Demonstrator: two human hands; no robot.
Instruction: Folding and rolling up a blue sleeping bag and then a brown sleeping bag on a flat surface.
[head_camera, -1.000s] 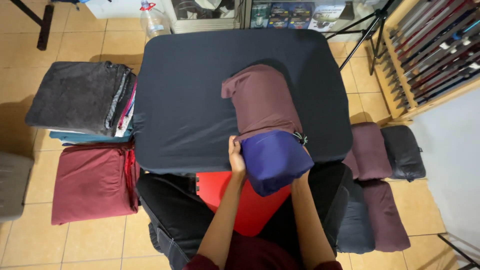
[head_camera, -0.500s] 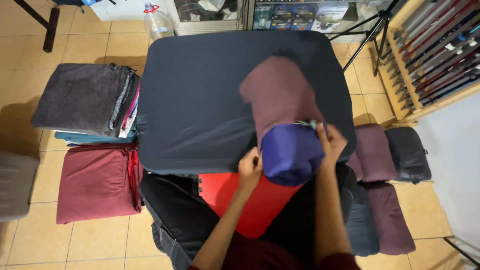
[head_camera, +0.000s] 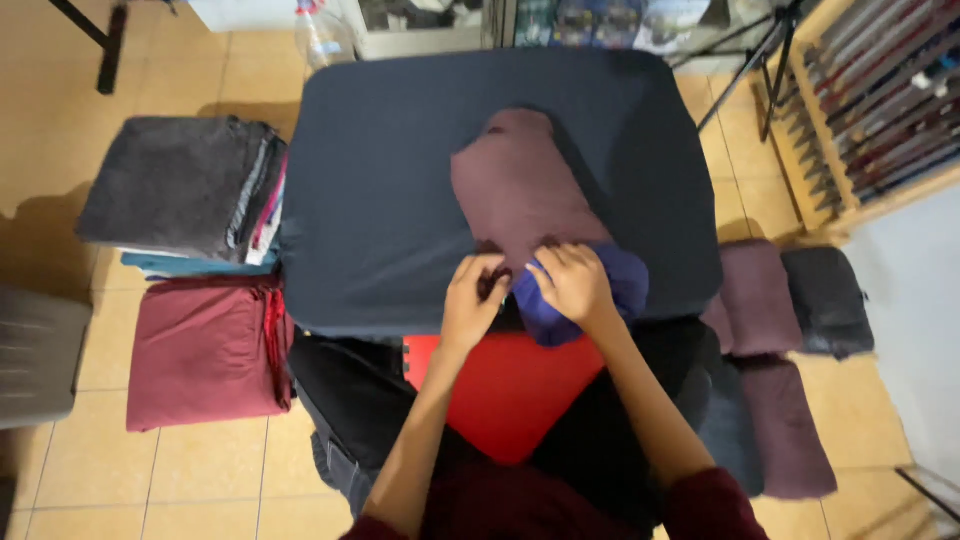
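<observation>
Maroon garment, purple lining, hands gripping

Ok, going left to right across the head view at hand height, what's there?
Grey chair → maroon pile → left hand → right hand on the blue cloth → maroon roll → dark roll.
</observation>
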